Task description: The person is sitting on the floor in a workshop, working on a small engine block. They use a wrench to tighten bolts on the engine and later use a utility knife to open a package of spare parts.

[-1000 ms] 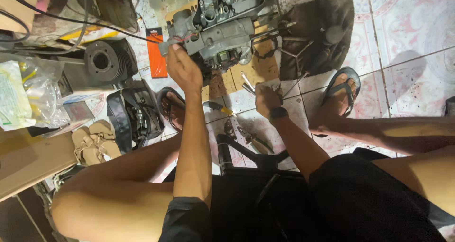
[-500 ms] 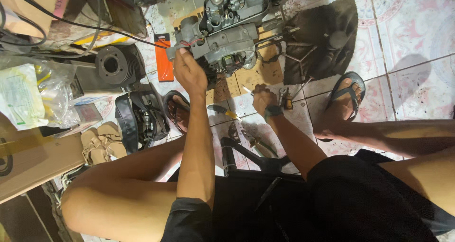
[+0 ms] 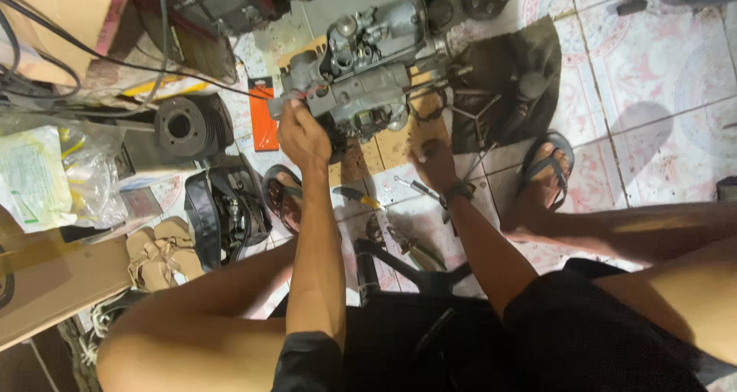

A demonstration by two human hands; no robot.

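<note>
A grey metal engine assembly [image 3: 368,62] rests on a wooden board [image 3: 384,148] on the tiled floor in front of me. My left hand [image 3: 302,135] is closed around the assembly's left end. My right hand [image 3: 432,162], blurred and wearing a wrist band, hovers over the board just below the assembly's right side; whether it holds anything is unclear. A small wrench [image 3: 414,186] and a yellow-handled screwdriver [image 3: 357,198] lie on the floor beside that hand.
A black cloth [image 3: 507,92] with a cross wrench lies right of the assembly. On the left are a black finned cylinder [image 3: 184,127], an orange packet [image 3: 263,119], a black bag [image 3: 226,204], tan sandals [image 3: 157,254], a plastic bag [image 3: 46,177] and a cardboard box [image 3: 54,284]. My sandalled foot [image 3: 541,181] rests at right.
My right hand has moved up from the tools on the floor toward the board under the assembly. My left hand has stayed gripping the assembly's left end.
</note>
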